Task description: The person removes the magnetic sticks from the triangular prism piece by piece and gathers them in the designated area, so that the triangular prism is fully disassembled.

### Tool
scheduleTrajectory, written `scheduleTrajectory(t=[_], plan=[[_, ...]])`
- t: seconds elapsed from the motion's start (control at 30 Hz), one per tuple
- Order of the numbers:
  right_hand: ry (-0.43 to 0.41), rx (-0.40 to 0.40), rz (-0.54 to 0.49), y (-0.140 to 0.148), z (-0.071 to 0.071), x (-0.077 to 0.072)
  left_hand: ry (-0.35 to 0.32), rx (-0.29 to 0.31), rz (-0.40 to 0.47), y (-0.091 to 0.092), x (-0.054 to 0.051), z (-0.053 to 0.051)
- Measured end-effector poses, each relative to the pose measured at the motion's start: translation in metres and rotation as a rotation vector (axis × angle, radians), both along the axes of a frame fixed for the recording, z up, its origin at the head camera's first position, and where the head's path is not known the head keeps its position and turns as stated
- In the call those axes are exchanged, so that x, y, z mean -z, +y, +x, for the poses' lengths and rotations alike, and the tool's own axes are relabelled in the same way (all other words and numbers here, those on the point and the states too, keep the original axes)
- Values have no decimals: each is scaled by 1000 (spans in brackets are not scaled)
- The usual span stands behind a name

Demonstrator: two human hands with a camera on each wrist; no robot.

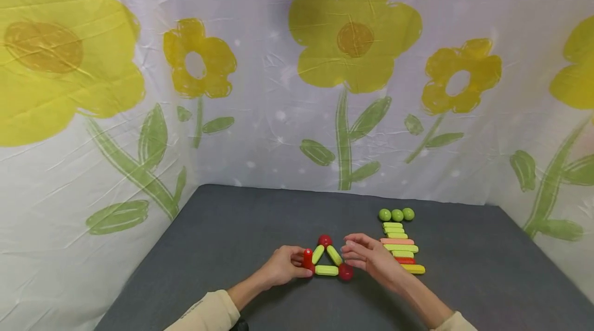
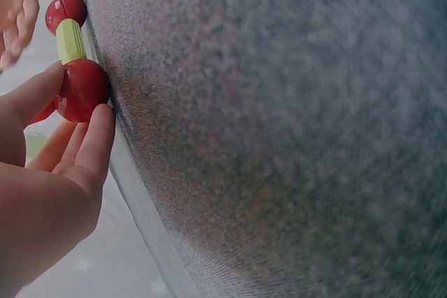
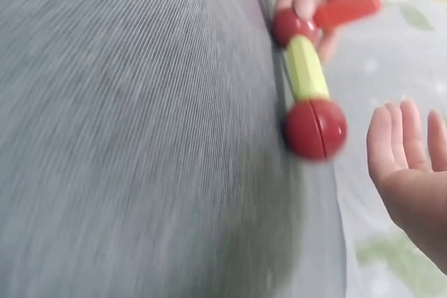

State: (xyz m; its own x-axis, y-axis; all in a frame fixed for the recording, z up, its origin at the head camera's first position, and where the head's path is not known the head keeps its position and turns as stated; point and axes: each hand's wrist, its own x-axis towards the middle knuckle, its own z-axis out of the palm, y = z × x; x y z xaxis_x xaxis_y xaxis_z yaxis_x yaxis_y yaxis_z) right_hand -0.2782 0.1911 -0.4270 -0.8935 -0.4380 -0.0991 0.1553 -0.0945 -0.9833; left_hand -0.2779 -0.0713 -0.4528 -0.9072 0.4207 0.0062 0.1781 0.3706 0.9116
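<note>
A triangle of yellow-green rods (image 1: 327, 270) joined by red balls (image 1: 345, 271) lies flat on the dark table. At its near left corner my left hand (image 1: 284, 266) pinches the red corner ball (image 2: 85, 92) between thumb and fingers. From that ball a short red rod (image 1: 308, 259) stands upright. My right hand (image 1: 375, 260) hovers just right of the triangle, close to the near right ball (image 3: 316, 129) but apart from it. Its fingers are loosely bent and hold nothing. The far ball (image 1: 325, 240) forms the top corner.
To the right, a column of loose rods (image 1: 400, 248) in yellow-green, pink, red and yellow lies on the grey tabletop (image 1: 241, 222). Three green balls (image 1: 397, 215) sit in a row behind them. A flower-printed cloth (image 1: 260, 114) hangs around the table's back and sides.
</note>
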Motion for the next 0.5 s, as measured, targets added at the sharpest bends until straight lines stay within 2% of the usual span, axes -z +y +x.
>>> scheduleTrajectory(t=[0.27, 0.5], plan=[[88, -62, 54, -46, -3, 4, 23, -2, 23, 3, 2, 0], [177, -95, 145, -69, -5, 10, 28, 10, 53, 1, 2, 1]])
